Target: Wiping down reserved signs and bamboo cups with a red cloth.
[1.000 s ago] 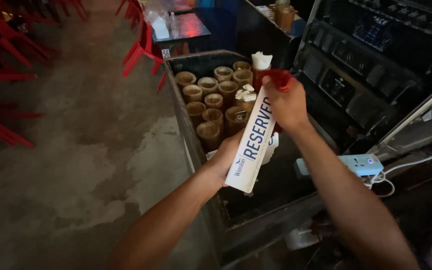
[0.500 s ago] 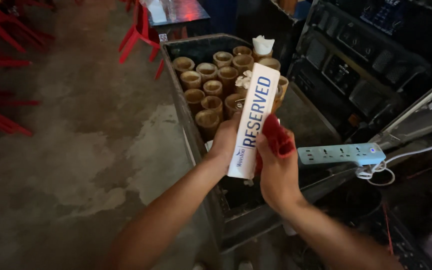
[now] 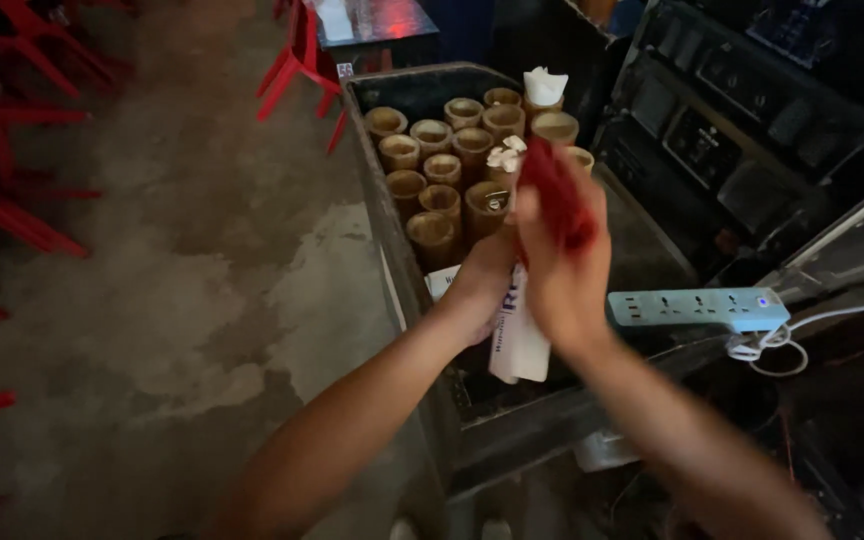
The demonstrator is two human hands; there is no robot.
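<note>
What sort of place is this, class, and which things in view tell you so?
Probably a restaurant or cafe service area: red chairs on a concrete floor, a crate of bamboo table holders, and a white table sign being wiped with a red cloth.

Both forearms are bare to the frame's edge, no sleeves, watch or rings visible on the left hand [image 3: 480, 285] or right hand [image 3: 564, 268].
</note>
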